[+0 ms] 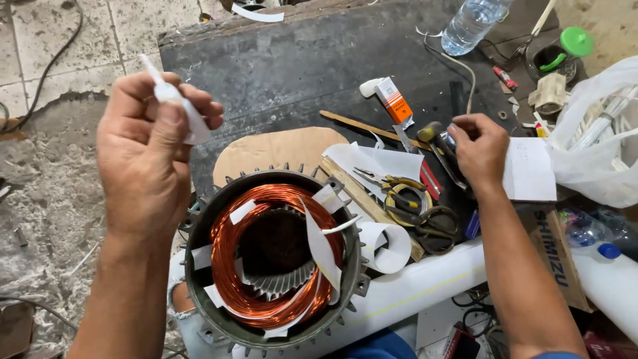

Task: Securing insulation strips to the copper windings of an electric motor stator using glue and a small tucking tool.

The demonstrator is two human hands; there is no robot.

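My left hand (149, 143) is raised at the left, shut on a thin white tube (174, 100) that sticks up between thumb and fingers. Below it stands a round motor stator (199, 266) with a grey finned shell, copper windings (229, 266) and white insulation paper strips (319, 249) in its slots. My right hand (480, 149) reaches to the right over the dark work board (286, 73), fingers closing on a dark-handled tool (438, 143) lying there.
Pliers and scissors (419, 213) lie right of the stator beside a wooden stick (365, 126). A glue tube (392, 100), plastic water bottle (472, 23), green-capped jar (561, 50), white paper (528, 169), white plastic bag (598, 139) and white pipe (425, 289) surround them.
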